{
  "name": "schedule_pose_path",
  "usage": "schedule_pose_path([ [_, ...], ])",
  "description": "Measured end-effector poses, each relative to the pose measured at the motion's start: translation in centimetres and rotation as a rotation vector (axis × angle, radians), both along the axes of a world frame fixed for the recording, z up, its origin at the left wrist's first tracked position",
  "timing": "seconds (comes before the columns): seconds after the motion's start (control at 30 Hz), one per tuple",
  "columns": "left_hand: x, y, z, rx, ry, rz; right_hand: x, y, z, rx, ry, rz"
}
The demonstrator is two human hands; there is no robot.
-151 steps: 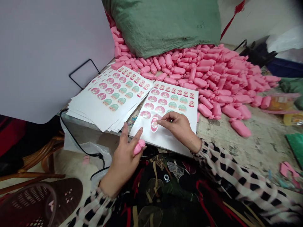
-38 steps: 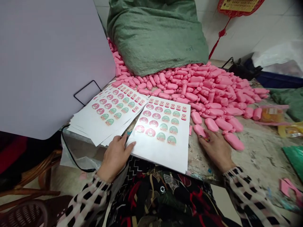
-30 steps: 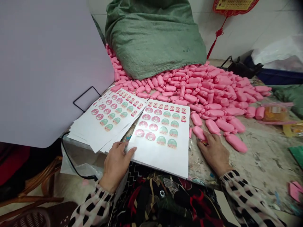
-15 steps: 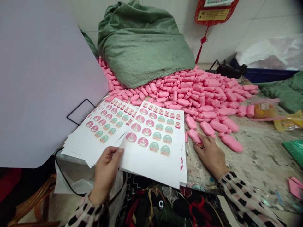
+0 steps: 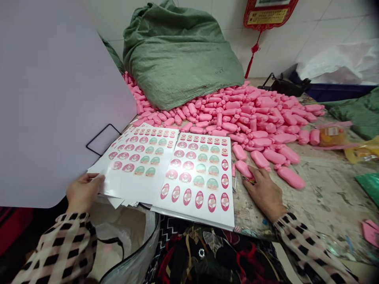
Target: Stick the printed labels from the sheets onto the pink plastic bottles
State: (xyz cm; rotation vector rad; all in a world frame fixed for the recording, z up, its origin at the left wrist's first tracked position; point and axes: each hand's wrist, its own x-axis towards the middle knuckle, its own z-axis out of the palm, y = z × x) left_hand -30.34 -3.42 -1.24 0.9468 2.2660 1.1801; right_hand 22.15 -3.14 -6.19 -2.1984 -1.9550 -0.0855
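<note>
Left hand (image 5: 84, 192) pinched shut on a sticker sheet (image 5: 139, 181); right hand (image 5: 264, 193) half-open against a pink bottle (image 5: 244, 169).

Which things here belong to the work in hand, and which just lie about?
Likely in use:
sticker sheet, pinched by the left hand
sheet stack beside it
pink pieces, near the right hand

Seemingly idle:
orange packet
yellow packet
green plastic
</note>
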Motion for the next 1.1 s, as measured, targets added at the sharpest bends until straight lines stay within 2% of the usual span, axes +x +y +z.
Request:
schedule_pose_path([
  [0.07,-0.6,0.5,1.0,-0.159,0.338,0.058,0.0,0.0,0.1,-0.001,0.006,0.002],
  [0.13,0.0,1.1,2.0,-0.296,0.678,0.074,0.0,-0.1,0.2,-0.004,0.013,0.008],
  [0.2,1.7,1.8,2.7,-0.294,0.848,0.009,0.0,-0.1,0.3,-0.008,0.016,0.01],
  [0.23,2.9,2.3,2.9,-0.259,0.872,-0.044,0.0,0.0,0.3,-0.01,0.014,0.009],
  [0.27,4.3,2.8,2.8,-0.216,0.883,-0.153,-0.1,0.0,0.3,-0.01,0.012,0.006],
  [0.37,8.7,4.8,1.5,-0.165,0.865,-0.467,-0.1,0.0,0.2,-0.003,-0.001,0.004],
  [0.43,11.0,6.2,0.0,-0.226,0.852,-0.656,-0.1,0.0,0.1,0.009,-0.001,0.007],
  [0.5,12.4,7.4,-1.3,-0.353,0.854,-0.759,-0.1,0.0,0.1,0.016,0.005,0.014],
  [0.57,13.0,8.4,-2.2,-0.427,0.86,-0.765,-0.1,-0.1,0.1,0.021,0.01,0.018],
  [0.63,13.3,9.1,-2.5,-0.431,0.862,-0.734,-0.1,-0.1,0.1,0.023,0.015,0.02],
  [0.87,14.4,9.4,-2.5,-0.414,0.902,-0.659,0.0,0.0,-0.1,0.023,0.035,-0.003],
  [1.1,12.8,9.0,-2.0,-0.404,0.888,-0.747,0.1,0.1,0.3,0.033,0.119,0.005],
])
